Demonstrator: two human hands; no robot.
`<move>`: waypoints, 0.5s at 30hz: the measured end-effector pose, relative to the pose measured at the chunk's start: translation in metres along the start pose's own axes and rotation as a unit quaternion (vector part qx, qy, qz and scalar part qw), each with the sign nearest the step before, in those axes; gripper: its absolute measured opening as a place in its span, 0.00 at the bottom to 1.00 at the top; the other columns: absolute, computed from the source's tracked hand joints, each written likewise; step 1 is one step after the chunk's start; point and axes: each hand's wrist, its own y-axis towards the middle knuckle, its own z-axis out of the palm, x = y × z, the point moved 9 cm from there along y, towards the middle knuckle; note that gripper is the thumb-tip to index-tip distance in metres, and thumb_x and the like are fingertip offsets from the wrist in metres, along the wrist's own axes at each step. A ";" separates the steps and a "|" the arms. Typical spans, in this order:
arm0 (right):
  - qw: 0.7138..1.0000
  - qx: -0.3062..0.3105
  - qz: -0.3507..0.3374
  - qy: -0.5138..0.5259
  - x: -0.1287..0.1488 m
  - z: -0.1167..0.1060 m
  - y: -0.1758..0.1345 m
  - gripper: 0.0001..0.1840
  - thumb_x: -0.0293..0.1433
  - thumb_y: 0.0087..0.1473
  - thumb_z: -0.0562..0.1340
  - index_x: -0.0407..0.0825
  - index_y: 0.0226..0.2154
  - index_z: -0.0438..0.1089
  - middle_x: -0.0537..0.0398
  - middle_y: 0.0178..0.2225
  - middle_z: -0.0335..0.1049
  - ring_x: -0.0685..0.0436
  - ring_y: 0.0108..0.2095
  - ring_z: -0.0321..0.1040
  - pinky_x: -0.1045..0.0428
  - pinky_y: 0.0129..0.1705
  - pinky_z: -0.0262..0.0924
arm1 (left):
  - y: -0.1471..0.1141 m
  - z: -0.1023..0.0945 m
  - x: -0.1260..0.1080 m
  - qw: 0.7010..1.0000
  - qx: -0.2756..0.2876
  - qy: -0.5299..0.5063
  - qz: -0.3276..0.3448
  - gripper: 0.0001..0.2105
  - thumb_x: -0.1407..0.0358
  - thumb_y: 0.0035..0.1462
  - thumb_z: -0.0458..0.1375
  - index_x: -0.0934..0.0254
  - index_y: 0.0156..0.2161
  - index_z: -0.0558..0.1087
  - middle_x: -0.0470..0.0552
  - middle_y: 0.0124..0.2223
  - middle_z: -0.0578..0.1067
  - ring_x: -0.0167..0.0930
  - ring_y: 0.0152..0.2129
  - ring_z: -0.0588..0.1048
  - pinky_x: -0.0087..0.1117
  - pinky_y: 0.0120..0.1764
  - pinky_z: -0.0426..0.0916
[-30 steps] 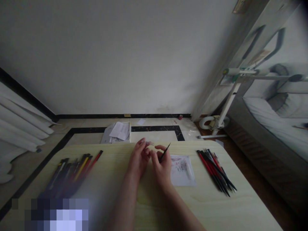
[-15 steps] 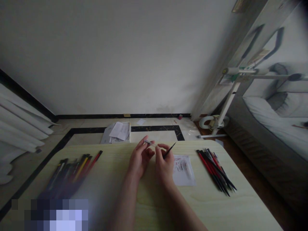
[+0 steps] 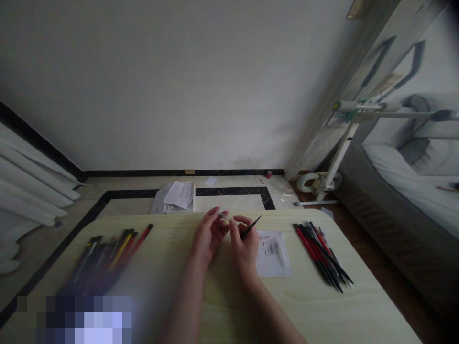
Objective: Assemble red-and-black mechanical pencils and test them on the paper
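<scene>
Both my hands meet over the far middle of the pale wooden table (image 3: 322,315). My left hand (image 3: 208,235) pinches a small clear pen cap (image 3: 224,216) between thumb and fingers. My right hand (image 3: 244,242) grips a thin black pen (image 3: 253,225) whose tip points up and to the right. The fingertips of the two hands touch. A white sheet with scribbles (image 3: 272,253) lies just right of my right hand.
A heap of black, red and yellow pens (image 3: 103,260) lies at the left of the table, a smaller bundle of red and black pens (image 3: 321,255) at the right. Papers (image 3: 177,196) lie on the floor beyond; a white stand (image 3: 322,181) and a bed (image 3: 412,186) are to the right.
My hands drew slightly apart, showing the clear cap in my left fingers, then closed together again. The pen in my right hand tilted further right.
</scene>
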 end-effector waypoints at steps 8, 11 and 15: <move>1.000 -0.008 0.009 0.017 -0.001 -0.003 0.001 0.13 0.38 0.48 0.59 0.46 0.34 0.62 0.59 0.21 0.65 0.51 0.23 0.63 0.56 0.25 0.56 | -0.002 0.003 0.001 1.000 0.012 -0.008 -0.004 0.10 0.70 0.48 0.58 0.64 0.38 0.67 0.51 0.33 0.74 0.27 0.27 0.73 0.29 0.34 0.67; 1.000 -0.004 0.015 0.008 -0.002 -0.003 0.001 0.14 0.37 0.48 0.60 0.46 0.36 0.62 0.62 0.19 0.61 0.52 0.20 0.59 0.57 0.22 0.53 | -0.002 0.002 0.000 1.000 0.006 0.000 -0.001 0.10 0.70 0.47 0.58 0.64 0.37 0.67 0.50 0.33 0.74 0.26 0.27 0.73 0.28 0.34 0.67; 1.000 -0.004 0.017 0.006 -0.003 -0.003 0.002 0.13 0.37 0.48 0.60 0.45 0.34 0.63 0.63 0.17 0.58 0.53 0.18 0.57 0.57 0.21 0.52 | -0.002 0.003 -0.001 1.000 0.000 0.012 0.006 0.09 0.69 0.47 0.59 0.64 0.36 0.67 0.49 0.32 0.74 0.23 0.23 0.72 0.25 0.30 0.67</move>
